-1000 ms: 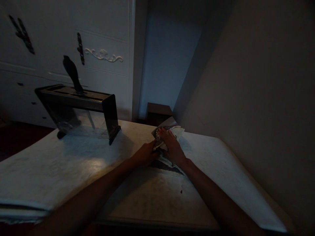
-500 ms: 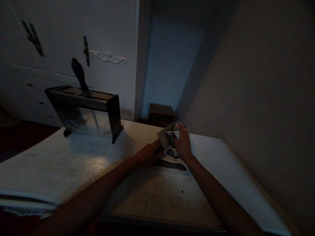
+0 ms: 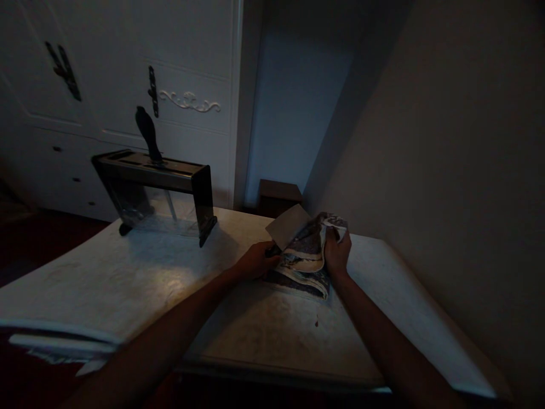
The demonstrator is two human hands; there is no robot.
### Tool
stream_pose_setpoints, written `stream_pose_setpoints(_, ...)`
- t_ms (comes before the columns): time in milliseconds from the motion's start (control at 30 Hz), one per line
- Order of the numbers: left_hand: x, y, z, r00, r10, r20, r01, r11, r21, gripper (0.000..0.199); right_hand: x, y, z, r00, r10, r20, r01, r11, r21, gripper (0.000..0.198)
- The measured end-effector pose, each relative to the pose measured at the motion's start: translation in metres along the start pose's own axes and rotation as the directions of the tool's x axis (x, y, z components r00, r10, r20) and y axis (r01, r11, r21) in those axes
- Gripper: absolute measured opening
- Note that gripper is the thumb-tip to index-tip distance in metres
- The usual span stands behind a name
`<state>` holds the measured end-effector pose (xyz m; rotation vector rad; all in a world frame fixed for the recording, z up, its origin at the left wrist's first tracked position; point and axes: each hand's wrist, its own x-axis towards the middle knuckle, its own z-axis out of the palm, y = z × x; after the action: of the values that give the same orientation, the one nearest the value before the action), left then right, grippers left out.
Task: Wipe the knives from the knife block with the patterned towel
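Gripping cleaver w/ L hand, folded cloth w/ R hand.

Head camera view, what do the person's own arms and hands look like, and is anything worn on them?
The left hand and right hand are ungloved. The left forearm and right forearm are bare, with no sleeve, watch or bracelet visible. It's too dim to rule out rings.

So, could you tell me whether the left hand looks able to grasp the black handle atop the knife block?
Probably not as things stand: the left hand holds a broad-bladed knife, though the black handle sticks up uncovered from the knife block.
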<state>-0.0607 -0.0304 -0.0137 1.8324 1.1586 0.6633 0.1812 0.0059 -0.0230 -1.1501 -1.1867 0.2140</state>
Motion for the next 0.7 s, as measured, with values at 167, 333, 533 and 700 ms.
stream_pose_setpoints(167, 0.003, -0.003, 0.001, 0.992, 0.126, -0.009, -0.124, 0.98, 0.154, 0.035, -0.023, -0.019, 0.012, 0.665, -0.501, 0.554, 0.563, 0.824, 0.07, 0.051)
stream_pose_setpoints(333, -0.001, 0.005, 0.006, 0.987, 0.163, 0.009, -0.154, 0.914, 0.376, 0.047, -0.027, -0.02, 0.022, 0.376, -0.615, 0.693, 0.802, 0.591, 0.09, 0.068)
stream_pose_setpoints(533, -0.007, 0.021, 0.014, 0.985, 0.123, 0.121, -0.17, 0.807, 0.565, 0.044, -0.021, -0.021, 0.021, 0.553, -0.62, 0.556, 0.801, 0.58, -0.15, 0.084)
stream_pose_setpoints(700, -0.007, 0.019, 0.019, 0.988, 0.108, 0.109, -0.152, 0.784, 0.602, 0.052, -0.005, -0.001, 0.024, 0.779, -0.527, 0.341, 0.624, 0.707, -0.334, 0.068)
